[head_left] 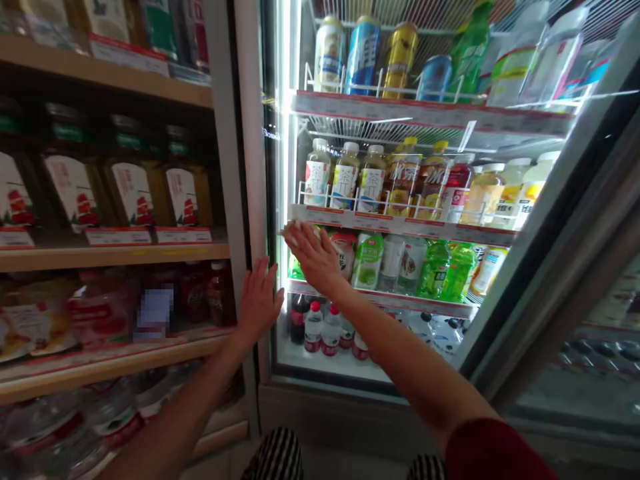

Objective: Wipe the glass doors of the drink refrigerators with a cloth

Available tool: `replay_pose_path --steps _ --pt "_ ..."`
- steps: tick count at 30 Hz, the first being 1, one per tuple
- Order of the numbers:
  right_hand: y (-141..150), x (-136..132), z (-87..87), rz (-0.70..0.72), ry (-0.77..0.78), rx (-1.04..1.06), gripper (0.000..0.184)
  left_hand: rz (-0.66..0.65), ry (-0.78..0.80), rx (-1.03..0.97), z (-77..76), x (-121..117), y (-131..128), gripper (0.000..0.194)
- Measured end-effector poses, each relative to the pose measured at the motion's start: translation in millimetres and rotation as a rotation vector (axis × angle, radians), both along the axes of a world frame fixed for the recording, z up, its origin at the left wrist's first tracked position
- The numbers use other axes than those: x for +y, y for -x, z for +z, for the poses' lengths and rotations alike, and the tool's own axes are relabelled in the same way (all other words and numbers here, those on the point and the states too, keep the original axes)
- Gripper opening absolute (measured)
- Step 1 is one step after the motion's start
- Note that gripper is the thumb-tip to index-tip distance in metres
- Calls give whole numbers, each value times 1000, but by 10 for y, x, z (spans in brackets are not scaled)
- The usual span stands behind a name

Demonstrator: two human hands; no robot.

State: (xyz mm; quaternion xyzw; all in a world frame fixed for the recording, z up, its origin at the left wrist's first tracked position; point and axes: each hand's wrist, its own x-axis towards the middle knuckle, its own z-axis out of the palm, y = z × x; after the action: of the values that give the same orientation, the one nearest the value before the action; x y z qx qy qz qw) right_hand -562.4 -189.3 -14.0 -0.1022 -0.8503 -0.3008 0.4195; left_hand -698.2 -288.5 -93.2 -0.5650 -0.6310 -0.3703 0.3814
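Note:
My right hand presses against the glass of the fridge door, near the left side of the middle shelves. Its fingers lie mostly flat over a pale, crumpled cloth, of which only edges show by the fingertips. My left hand is open, fingers spread, resting at the door's left frame and holding nothing. Behind the glass, tea bottles stand just above my right hand. A green-labelled drink bottle is to its right.
Cans fill the upper fridge shelf, and red-capped bottles stand at the bottom. Left of the fridge, an open shelf bears oil-like bottles and packaged drinks. A thick dark door frame slants along the right.

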Motion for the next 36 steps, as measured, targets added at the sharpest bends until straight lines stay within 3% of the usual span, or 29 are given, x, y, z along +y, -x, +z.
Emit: replay_pose_path --steps 2,7,9,12,14,18,20,26,28,32,34,36 --pt "91 7 114 -19 10 55 48 -10 -28 -2 57 -10 20 57" --pt "22 30 -43 82 -168 -222 42 -9 -53 7 167 -36 51 60" --pt "-61 71 98 66 -157 -176 44 -8 -55 6 223 -20 33 59" --pt "-190 155 477 -16 -16 75 52 -30 -72 9 337 58 -51 58" --pt "-308 197 568 -43 32 168 52 -46 -81 22 414 130 -133 58" --pt "-674 251 214 27 -68 -66 48 -66 -88 50 544 266 -305 56" --pt "-878 312 116 31 -139 -139 45 -86 -85 69 625 332 -394 54" --pt "-1282 547 567 -100 -48 372 50 -150 -95 107 975 590 -772 51" --pt "-1347 544 468 -83 -41 322 50 -156 -104 125 1048 676 -899 49" --pt "-1503 529 136 -26 -136 -19 47 -158 -114 163 1048 792 -1042 49" --pt "-1605 591 234 -73 -153 49 47 -162 -138 163 1012 835 -1055 49" --pt "-1706 668 464 -156 -126 300 47 -179 -177 162 979 879 -1045 49"
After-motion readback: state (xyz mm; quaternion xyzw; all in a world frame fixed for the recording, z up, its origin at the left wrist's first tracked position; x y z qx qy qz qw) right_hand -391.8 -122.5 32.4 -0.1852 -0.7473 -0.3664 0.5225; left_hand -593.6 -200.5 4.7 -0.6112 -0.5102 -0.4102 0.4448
